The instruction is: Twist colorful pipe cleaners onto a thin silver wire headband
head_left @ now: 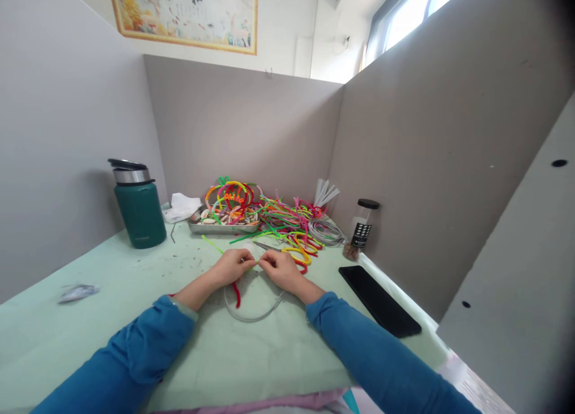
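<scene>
My left hand (232,266) is closed in a pinch on a yellow-green pipe cleaner (211,243), whose end sticks out behind the knuckles. The fingertips of my right hand (284,270) are pinched together and meet those of the left; what lies between them is too small to make out. A short red pipe cleaner (236,296) hangs down below my left hand. Under both hands a thin grey hoop (251,320) curves toward me, its upper part hidden. Scissors with yellow and red handles (302,255) lie just beyond my right hand.
A metal tray (224,228) holds small pieces and colourful pipe-cleaner hoops (230,198). Beside it are piled pipe cleaners (287,216) and coiled grey wire (327,232). A green bottle (140,213) stands left; a clear jar (359,231) and black phone (380,300) are right. Grey partitions (251,114) enclose the table.
</scene>
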